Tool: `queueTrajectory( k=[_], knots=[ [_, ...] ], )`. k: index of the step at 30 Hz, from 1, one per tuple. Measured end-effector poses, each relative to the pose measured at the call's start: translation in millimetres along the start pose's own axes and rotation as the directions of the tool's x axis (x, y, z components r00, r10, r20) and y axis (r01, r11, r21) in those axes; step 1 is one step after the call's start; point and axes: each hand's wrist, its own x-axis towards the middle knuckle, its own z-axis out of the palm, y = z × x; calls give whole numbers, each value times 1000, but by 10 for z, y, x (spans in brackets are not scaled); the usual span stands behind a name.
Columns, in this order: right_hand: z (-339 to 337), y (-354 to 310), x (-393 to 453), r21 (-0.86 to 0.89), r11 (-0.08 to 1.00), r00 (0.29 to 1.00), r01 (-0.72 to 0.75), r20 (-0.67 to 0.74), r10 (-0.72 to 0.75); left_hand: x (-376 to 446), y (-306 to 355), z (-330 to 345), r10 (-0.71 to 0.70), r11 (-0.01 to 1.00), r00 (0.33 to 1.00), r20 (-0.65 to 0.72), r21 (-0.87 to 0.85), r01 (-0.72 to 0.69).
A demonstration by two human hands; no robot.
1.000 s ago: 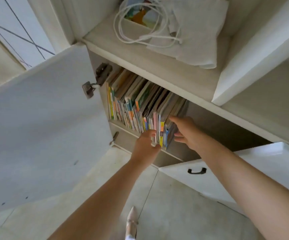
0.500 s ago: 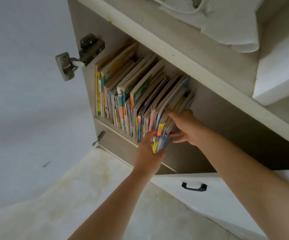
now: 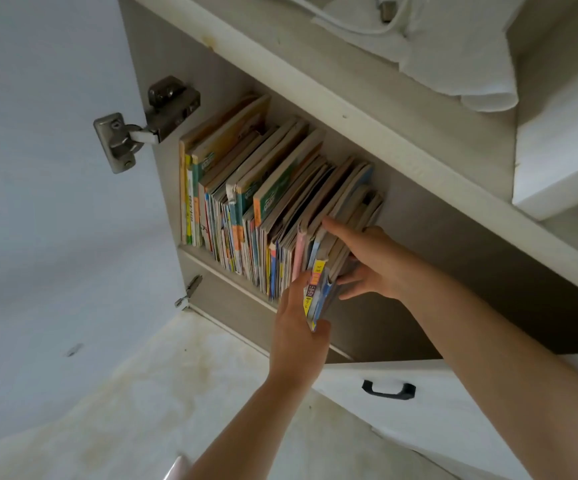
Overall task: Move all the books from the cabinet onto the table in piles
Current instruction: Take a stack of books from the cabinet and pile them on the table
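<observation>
Change: since half a second ago, the gripped bundle of books [image 3: 318, 289] is seen drawn further out past the shelf edge, its lower corner now hanging below the shelf front; the view has closed in on the cabinet.
Left hand [image 3: 298, 327]: pressed against the left face of the bundle, with the thumb hooked under its lower corner; the fingers are hidden behind the books, so how far they curl cannot be told.
Right hand [image 3: 374, 261]: clamped on the right side of the same bundle, thumb laid along the top edges, fingers curled round the far face.
Books in the cabinet: a packed row of books [image 3: 239, 209] is kept upright on the shelf [image 3: 211, 268] of the cabinet [image 3: 419, 216], leaning slightly right, from the left wall to the gripped bundle.
Door: the cabinet door [image 3: 38, 202] is swung open at left, held by a metal hinge [image 3: 142, 126].
Above: a white cloth [image 3: 460, 60] and white cable [image 3: 356, 22] are laid on the cabinet top.
Below: a white drawer front [image 3: 436, 410] with a black handle [image 3: 387, 389] is seen at lower right.
</observation>
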Motion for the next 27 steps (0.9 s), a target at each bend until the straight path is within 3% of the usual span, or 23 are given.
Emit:
queueTrajectory(
  k=[4,6,9,13,17,20,27],
  knots=[
    [-71,5,-39,51,998,999,-27,28,25,-14,0,15,116,988,993,-34,107,-112],
    [-139,43,-43,65,997,999,-44,12,43,-46,-6,31,173,965,985,3,199,-170],
    [-216,59,-89,94,990,994,-104,-24,107,-87,26,48,211,953,971,109,198,-229],
    [-122,-17,-96,92,978,974,-188,-108,197,-115,66,64,120,984,974,193,105,-142],
    [88,-174,-102,0,994,976,-112,-190,110,-99,40,48,33,998,985,170,42,-41],
    [173,-235,-94,-53,993,982,-107,-165,97,-67,10,5,26,999,986,166,43,-34],
    [-20,-33,-93,62,995,990,-83,-106,89,-45,-58,-23,86,993,990,109,67,-93]
  ],
)
